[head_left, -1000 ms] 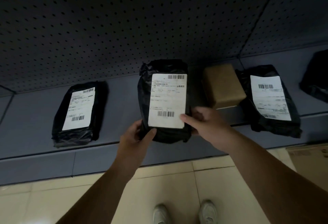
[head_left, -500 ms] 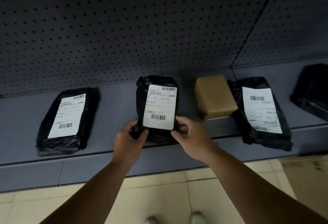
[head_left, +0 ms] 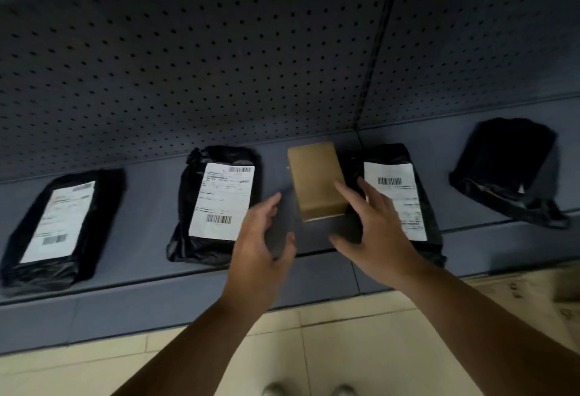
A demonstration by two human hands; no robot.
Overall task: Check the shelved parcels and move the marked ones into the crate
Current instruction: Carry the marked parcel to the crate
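Observation:
Several parcels lie in a row on the low grey shelf [head_left: 141,273]. A black bag with a white label [head_left: 216,204] lies flat left of centre, free of both hands. A brown cardboard box [head_left: 315,179] sits to its right. My left hand [head_left: 263,238] hovers open just left of the box. My right hand [head_left: 373,232] reaches with spread fingers, its fingertips at the box's right edge. Behind that hand lies another labelled black bag [head_left: 398,188]. Neither hand holds anything.
A labelled black bag [head_left: 59,226] lies at the far left and an unlabelled black bag [head_left: 505,163] at the far right. A perforated back panel [head_left: 219,50] rises behind. A cardboard surface [head_left: 533,289] shows at the lower right on the tiled floor [head_left: 345,333].
Both hands set the middle labelled black bag down flat on the shelf, let go of it and moved right toward the brown box. The view shifted rightward.

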